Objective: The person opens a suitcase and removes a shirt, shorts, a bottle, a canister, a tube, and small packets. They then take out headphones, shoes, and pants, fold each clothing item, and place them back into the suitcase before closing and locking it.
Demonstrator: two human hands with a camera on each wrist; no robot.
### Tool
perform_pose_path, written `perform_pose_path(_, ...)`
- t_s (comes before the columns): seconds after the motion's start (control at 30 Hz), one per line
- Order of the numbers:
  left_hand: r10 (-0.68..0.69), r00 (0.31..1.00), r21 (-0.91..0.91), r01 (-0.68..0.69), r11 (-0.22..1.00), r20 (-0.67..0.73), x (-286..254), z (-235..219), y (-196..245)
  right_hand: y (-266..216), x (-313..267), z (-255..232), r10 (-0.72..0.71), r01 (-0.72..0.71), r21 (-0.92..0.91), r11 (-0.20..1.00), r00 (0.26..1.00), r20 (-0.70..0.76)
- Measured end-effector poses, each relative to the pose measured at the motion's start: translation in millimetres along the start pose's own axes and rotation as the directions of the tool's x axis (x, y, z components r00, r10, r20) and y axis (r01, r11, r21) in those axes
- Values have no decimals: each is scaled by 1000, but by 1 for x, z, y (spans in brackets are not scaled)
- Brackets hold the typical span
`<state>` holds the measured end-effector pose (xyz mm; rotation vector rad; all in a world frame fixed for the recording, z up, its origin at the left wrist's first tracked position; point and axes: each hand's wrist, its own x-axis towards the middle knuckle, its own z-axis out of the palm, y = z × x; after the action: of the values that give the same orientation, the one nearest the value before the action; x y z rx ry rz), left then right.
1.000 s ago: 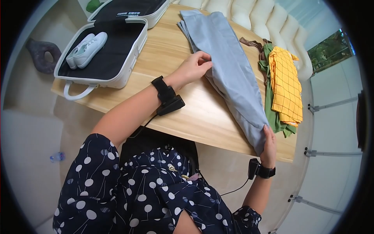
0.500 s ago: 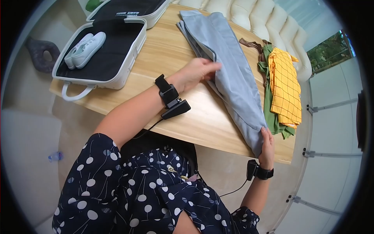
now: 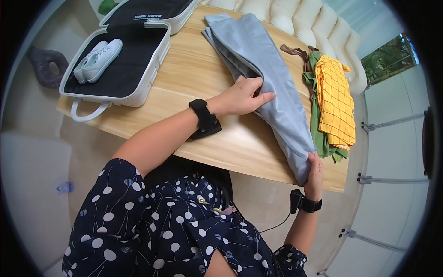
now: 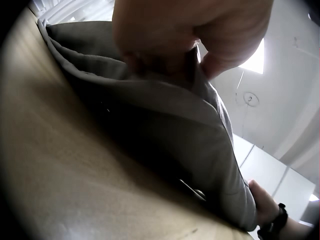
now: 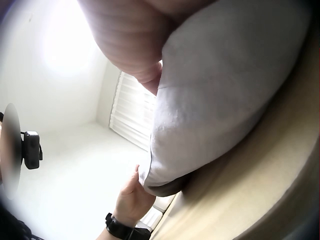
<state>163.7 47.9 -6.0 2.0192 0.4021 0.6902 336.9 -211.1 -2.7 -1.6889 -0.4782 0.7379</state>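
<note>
Light grey-blue trousers (image 3: pixel 281 92), folded lengthwise, lie slantwise across the wooden table (image 3: pixel 198 60). My left hand (image 3: pixel 237 98) pinches their left edge partway along, thumb on top and fingers inside the fold. In the left wrist view the cloth (image 4: pixel 165 120) rises off the tabletop under that hand, its layers parted. At the near end, close to the table's front edge, my right hand (image 3: pixel 314 174) grips the trousers with its thumb on the upper side. The right wrist view shows the cloth (image 5: pixel 215 95) bulging beside that hand, with the left hand (image 5: pixel 132 200) beyond.
An open white suitcase (image 3: pixel 154 76) stands at the table's left, with white shoes (image 3: pixel 98 60) in its black-lined half. To the right lie a folded yellow checked garment (image 3: pixel 335 101) and a green one (image 3: pixel 318 124) beneath it. Cream cushioned seating (image 3: pixel 304 21) borders the far edge.
My left hand has shifted right and nearer along the trousers' edge, lifting the edge so the fold gapes. The right hand keeps its grip at the near end.
</note>
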Motion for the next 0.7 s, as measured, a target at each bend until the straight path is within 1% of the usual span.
perform_pose_path(0.03,50,999,69,-48,996,-21,0,1,0,3,1,-4,-12,12,-7,1000,999,41)
perform_pose_path(0.07,53,998,67,-52,996,-16,0,1,0,5,1,-7,-22,24,-14,1000,997,81)
perform_pose_path(0.1,-78,993,159,63,985,88,-1,-2,5,6,0,-6,-23,24,-12,1000,997,74)
perform_pose_path(0.13,-215,960,261,164,951,177,-3,-4,8,5,0,-3,-43,45,-36,998,997,69)
perform_pose_path(0.17,-209,961,261,158,952,183,-5,-3,2,6,0,-2,-64,68,-61,996,996,65)
perform_pose_path(0.2,-308,937,66,301,951,166,-8,-1,-3,7,0,-4,-67,70,-58,996,996,58)
perform_pose_path(0.23,-406,898,-132,429,894,169,-11,0,-8,8,0,-5,-101,114,-118,986,989,112)
perform_pose_path(0.27,-403,899,-130,426,896,170,-14,0,-12,9,1,-6,-130,159,-177,971,977,169)
perform_pose_path(0.33,-436,888,-257,459,850,143,-21,-5,-6,7,-3,-2,-149,183,-205,961,974,173)
perform_pose_path(0.37,-482,862,-182,505,844,158,-20,-11,-3,6,-6,-1,-165,205,-237,950,970,179)
perform_pose_path(0.4,-482,862,-180,504,845,157,-18,-15,-3,7,-7,0,-166,206,-235,950,970,180)
perform_pose_path(0.47,-619,765,-260,644,720,179,-13,-22,-5,9,-8,0,-261,317,-309,897,942,210)
perform_pose_path(0.5,-617,767,-259,641,723,175,-9,-26,-10,9,-10,0,-266,322,-307,896,941,211)
perform_pose_path(0.53,-609,764,-430,634,643,215,-5,-30,-17,9,-14,2,-272,328,-339,882,941,202)
perform_pose_path(0.57,-594,763,-583,611,536,254,-1,-34,-24,9,-18,3,-278,331,-370,868,941,192)
perform_pose_path(0.6,-592,766,-582,609,540,252,3,-37,-26,8,-22,5,-281,334,-368,868,940,191)
perform_pose_path(0.67,-641,724,-828,506,241,255,13,-42,-29,5,-27,9,-295,330,-417,847,944,148)
perform_pose_path(0.7,-568,782,-869,443,221,255,18,-46,-33,5,-26,8,-298,332,-414,848,943,145)
